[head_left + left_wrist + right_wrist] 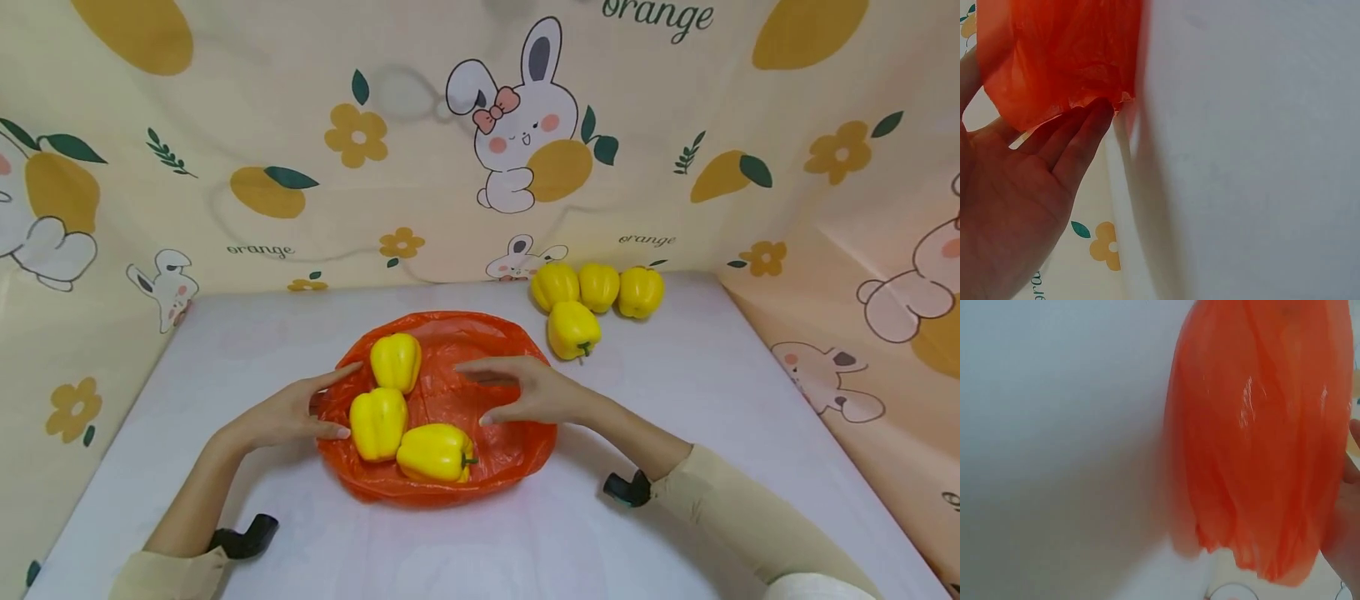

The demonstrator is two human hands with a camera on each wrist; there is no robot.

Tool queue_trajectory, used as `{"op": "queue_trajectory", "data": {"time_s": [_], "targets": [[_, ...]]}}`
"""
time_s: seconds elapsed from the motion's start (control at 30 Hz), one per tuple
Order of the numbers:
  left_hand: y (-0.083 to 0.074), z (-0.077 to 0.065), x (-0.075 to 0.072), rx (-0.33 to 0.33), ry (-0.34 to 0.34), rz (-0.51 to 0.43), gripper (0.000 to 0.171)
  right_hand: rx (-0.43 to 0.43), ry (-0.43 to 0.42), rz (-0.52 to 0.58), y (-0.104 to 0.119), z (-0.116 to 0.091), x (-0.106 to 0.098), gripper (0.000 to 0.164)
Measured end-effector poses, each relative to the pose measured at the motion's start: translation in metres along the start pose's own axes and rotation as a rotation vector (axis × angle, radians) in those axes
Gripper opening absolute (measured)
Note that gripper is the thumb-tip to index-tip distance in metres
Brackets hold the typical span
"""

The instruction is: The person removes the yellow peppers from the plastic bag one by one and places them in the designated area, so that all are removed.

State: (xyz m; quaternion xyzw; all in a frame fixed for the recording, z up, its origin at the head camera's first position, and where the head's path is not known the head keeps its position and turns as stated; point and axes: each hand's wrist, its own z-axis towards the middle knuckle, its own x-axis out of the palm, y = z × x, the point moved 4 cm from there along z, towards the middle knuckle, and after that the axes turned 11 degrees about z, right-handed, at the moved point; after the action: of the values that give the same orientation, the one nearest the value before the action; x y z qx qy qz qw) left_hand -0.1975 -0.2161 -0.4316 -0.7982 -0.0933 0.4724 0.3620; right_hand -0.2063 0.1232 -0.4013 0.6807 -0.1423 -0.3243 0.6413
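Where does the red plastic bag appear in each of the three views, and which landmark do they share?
Head: red bag, just left of centre, below mid-height.
Left wrist: bag, upper left, cut by the top edge.
Right wrist: bag, right half, cut by the top edge.
Shared landmark: white table.

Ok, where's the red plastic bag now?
In the head view, the red plastic bag sits centrally, left hand at its left rim, right hand over its right side, four yellow bell peppers beyond to the right.
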Motion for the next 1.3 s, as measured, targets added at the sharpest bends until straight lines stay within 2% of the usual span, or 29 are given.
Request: {"op": "queue_trajectory", "data": {"time_s": [0.23,0.63,1.13,1.3], "targets": [[0.001,0.000,0.000,0.017,-0.008,0.005,0.093,0.027,0.123,-0.002,-0.002,0.011,0.021,0.067],[0.000,0.000,-0.001,0.010,-0.002,0.005,0.093,0.026,0.223,-0.018,-0.003,0.023,0.046,0.066],[0.001,0.000,0.003,-0.008,0.004,0.004,0.092,0.091,0.320,-0.126,-0.008,0.014,0.050,0.072],[0.002,0.000,0.003,0.001,-0.006,0.004,0.092,0.111,0.322,-0.111,-0.009,0.014,0.048,0.069]]}}
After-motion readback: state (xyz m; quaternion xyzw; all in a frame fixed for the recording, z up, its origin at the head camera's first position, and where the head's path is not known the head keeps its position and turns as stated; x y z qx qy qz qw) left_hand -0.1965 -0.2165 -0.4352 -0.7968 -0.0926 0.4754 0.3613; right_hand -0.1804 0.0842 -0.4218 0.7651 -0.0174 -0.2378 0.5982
